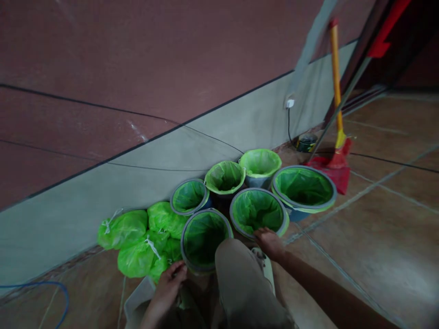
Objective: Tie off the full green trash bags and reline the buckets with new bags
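Note:
My right hand [270, 243] has its fingers closed over the near rim of a trash bin [285, 218] lined with a green bag. Beside the front-left lined bin [184, 257] is my left hand [170, 282], its fingers curled at the rim's lower left; whatever they pinch is too small to make out. Behind these two stand more bins with green liners: a small grey-rimmed one [174, 204], two with liners folded over the edge [224, 177] [260, 163], and a wide one [305, 187] at the right.
Several tied green bags [137, 256] are heaped left of the bins. A red dustpan [338, 176] and a yellow-handled broom [336, 82] stand at the right, near a can [306, 142]. Thin cables run along the wall [137, 173]. A blue hose [65, 297] lies at lower left.

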### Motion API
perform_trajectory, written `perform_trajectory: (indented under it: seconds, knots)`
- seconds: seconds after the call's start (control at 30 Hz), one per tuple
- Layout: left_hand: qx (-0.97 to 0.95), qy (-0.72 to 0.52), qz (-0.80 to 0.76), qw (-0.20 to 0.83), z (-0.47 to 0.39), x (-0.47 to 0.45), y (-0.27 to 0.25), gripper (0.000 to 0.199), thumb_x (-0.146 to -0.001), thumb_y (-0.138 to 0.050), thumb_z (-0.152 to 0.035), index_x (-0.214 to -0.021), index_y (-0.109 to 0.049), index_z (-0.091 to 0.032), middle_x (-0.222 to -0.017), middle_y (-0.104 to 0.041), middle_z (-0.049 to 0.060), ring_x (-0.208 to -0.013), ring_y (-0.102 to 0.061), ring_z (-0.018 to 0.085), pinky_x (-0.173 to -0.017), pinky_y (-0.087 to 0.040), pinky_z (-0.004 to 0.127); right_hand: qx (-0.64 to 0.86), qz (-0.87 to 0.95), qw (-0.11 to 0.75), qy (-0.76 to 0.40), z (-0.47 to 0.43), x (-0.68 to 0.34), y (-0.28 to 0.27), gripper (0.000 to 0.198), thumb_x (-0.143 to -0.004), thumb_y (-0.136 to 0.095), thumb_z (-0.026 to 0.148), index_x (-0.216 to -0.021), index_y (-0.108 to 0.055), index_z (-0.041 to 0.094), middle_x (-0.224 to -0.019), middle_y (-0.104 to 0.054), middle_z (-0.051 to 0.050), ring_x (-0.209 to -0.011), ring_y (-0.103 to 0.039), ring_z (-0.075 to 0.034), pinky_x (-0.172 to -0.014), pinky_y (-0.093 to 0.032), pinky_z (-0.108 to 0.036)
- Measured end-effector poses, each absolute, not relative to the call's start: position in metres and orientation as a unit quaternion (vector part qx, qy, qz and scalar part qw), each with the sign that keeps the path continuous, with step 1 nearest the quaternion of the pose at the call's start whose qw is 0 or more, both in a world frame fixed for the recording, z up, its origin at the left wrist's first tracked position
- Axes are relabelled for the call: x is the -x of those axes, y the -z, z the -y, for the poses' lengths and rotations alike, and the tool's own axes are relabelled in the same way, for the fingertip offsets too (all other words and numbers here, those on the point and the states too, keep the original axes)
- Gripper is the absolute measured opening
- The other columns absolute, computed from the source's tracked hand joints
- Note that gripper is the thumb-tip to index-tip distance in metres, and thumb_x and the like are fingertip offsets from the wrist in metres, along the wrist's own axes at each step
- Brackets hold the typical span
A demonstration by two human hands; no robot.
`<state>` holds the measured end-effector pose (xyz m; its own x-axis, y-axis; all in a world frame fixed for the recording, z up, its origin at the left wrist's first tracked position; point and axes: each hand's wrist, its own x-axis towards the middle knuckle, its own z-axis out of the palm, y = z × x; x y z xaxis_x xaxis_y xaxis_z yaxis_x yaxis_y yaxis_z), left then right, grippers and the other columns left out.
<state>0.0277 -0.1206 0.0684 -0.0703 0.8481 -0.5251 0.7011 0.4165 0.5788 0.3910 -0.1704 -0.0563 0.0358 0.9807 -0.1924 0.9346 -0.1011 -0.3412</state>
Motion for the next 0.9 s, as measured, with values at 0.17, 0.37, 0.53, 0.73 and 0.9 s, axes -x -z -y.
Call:
perform_trajectory:
  seconds: [0.17, 0.37, 0.53, 0.73, 0.9]
  knots:
    - [-0.481, -0.159, -0.718, 0.478, 0.132, -0.026, -0.092, 0.063, -0.068, -0.068, -0.058, -0.115, -0.064, -0.016, -0.103, -0.074, 0.010, -0.096, -0.070, 0.024, -0.075, -0.056, 0.029, 0.718, 0.663, 0.067, -0.201, 0.172, -0.390, 0.059, 0.027, -0.092, -0.045, 0.021, -0.097, -0.071, 0.016, -0.103, -0.068, -0.012, -0.103, -0.060, -0.024, -0.088, -0.038, -0.032]
    - [-0.458, -0.207, -0.715, 0.486, 0.140, -0.041, -0.121, 0.065, -0.061, -0.075, -0.056, -0.111, -0.065, -0.015, -0.102, -0.074, 0.010, -0.090, -0.070, 0.021, -0.077, -0.055, 0.029, 0.704, 0.667, 0.078, -0.230, 0.172, -0.395, 0.062, 0.030, -0.093, -0.044, 0.024, -0.095, -0.073, 0.017, -0.101, -0.069, -0.011, -0.100, -0.061, -0.024, -0.087, -0.039, -0.031]
    - [-0.454, -0.284, -0.685, 0.494, 0.149, -0.036, -0.147, 0.066, -0.058, -0.078, -0.058, -0.107, -0.068, -0.014, -0.109, -0.071, 0.013, -0.089, -0.068, 0.021, -0.075, -0.053, 0.029, 0.700, 0.675, 0.088, -0.216, 0.174, -0.397, 0.076, 0.033, -0.094, -0.040, 0.024, -0.097, -0.072, 0.017, -0.099, -0.070, -0.012, -0.099, -0.063, -0.024, -0.089, -0.039, -0.033]
    - [-0.410, -0.355, -0.679, 0.496, 0.155, -0.027, -0.144, 0.061, -0.058, -0.080, -0.051, -0.104, -0.067, -0.013, -0.098, -0.071, 0.010, -0.078, -0.066, 0.017, -0.069, -0.050, 0.027, 0.705, 0.681, 0.075, -0.185, 0.173, -0.393, 0.078, 0.031, -0.090, -0.044, 0.022, -0.103, -0.071, 0.014, -0.103, -0.071, -0.013, -0.100, -0.064, -0.025, -0.092, -0.042, -0.033]
    - [-0.423, -0.338, -0.677, 0.498, 0.124, -0.038, -0.108, 0.045, -0.067, -0.074, -0.042, -0.103, -0.067, -0.014, -0.082, -0.069, 0.004, -0.071, -0.064, 0.014, -0.063, -0.046, 0.024, 0.710, 0.675, 0.132, -0.148, 0.159, -0.391, 0.066, 0.041, -0.090, -0.045, 0.025, -0.123, -0.063, 0.008, -0.118, -0.067, -0.017, -0.110, -0.061, -0.029, -0.097, -0.044, -0.037]
